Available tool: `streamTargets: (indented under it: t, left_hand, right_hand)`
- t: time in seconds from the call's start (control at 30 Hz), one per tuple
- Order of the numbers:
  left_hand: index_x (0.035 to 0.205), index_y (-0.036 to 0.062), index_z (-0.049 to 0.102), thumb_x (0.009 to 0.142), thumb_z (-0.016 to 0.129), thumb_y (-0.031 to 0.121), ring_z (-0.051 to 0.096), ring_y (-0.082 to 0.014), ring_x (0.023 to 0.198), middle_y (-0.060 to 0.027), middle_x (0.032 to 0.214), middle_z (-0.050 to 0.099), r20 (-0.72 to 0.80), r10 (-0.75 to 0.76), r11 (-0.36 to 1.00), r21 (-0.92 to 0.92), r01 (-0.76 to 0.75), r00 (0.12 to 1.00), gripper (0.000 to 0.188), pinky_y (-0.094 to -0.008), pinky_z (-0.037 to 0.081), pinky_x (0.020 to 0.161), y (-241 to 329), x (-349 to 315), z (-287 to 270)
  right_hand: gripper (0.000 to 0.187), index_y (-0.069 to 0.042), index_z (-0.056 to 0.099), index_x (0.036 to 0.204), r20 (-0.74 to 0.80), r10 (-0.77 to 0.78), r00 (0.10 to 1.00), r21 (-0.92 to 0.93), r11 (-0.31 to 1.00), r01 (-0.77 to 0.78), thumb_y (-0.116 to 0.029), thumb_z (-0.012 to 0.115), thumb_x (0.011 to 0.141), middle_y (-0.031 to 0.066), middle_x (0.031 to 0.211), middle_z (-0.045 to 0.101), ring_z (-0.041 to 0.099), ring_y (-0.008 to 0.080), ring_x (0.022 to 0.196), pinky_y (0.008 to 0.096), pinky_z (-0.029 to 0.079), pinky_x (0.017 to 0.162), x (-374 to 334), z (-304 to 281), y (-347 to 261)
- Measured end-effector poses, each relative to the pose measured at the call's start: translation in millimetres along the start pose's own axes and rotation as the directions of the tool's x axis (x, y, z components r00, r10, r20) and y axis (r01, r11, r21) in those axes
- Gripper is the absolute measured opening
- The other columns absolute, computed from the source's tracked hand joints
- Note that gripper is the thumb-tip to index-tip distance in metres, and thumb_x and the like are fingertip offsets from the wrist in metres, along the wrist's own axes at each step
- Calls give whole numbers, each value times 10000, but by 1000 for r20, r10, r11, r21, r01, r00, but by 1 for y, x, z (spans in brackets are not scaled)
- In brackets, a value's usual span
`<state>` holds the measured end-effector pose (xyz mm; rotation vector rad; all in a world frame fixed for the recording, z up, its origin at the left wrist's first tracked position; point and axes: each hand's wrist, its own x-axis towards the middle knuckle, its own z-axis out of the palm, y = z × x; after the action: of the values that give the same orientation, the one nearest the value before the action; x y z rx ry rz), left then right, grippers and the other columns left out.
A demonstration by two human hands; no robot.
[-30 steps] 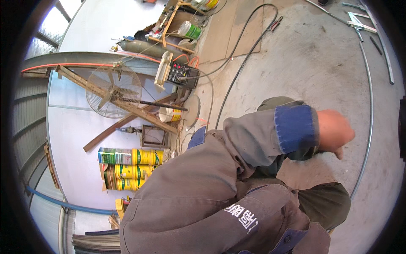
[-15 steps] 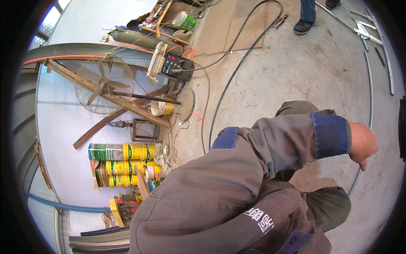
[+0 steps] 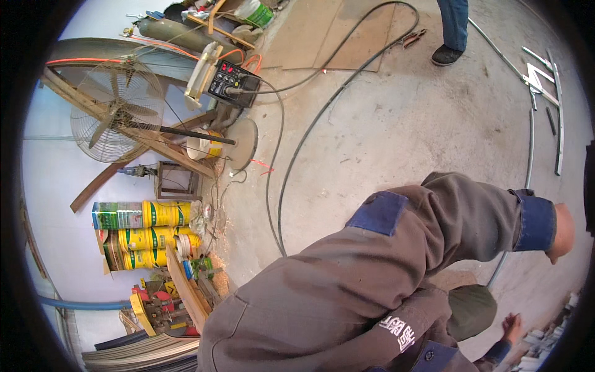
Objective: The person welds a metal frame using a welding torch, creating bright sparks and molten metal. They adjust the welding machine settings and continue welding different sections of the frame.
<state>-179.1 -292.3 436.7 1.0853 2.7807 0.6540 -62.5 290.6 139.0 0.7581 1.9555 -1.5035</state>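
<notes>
Workroom as I see it, with the caged fan (image 3: 116, 115) as reference. Behind the fan I have a smooth, pale wall (image 3: 46, 180); to the fan's right, a stained grey floor (image 3: 384, 136) in soft, even light. Flat brown sheets (image 3: 310, 37) cover the floor above and right of the fan. Below the fan, I note stacked yellow buckets (image 3: 158, 239) and, lower, piled long strips (image 3: 136, 356).

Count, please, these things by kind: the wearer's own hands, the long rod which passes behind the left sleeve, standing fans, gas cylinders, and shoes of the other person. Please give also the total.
Own hands, left hand and right hand: 2
Long rod: 1
Fan: 1
Gas cylinder: 1
Shoe: 1
Total: 6
</notes>
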Motion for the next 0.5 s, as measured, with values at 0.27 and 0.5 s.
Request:
streamTargets:
  t: [0.27, 0.5]
  left_hand:
    - [1110, 101, 774, 872, 789, 375, 719, -354, 1024, -133, 1051, 763, 506, -470, 785, -136, 604, 724, 364, -547, 525, 915, -76, -149, 48]
    - [1322, 51, 607, 939, 719, 436, 558, -421, 1297, -203, 1394, 592, 305, -645, 634, -298, 714, 700, 554, -502, 489, 1031, 24, -344, -64]
  right_hand:
    - [495, 26, 588, 1429, 307, -173, 936, -205, 948, 243, -306, 628, 1064, 135, 1132, 729, 689, 179, 951, 325, 570, 872, -101, 330, -237]
    - [373, 63, 657, 1129, 750, -609, 258, 220, 598, 771, -278, 512, 1088, 141, 909, 662, 600, 188, 796, 328, 490, 737, -408, 532, -553]
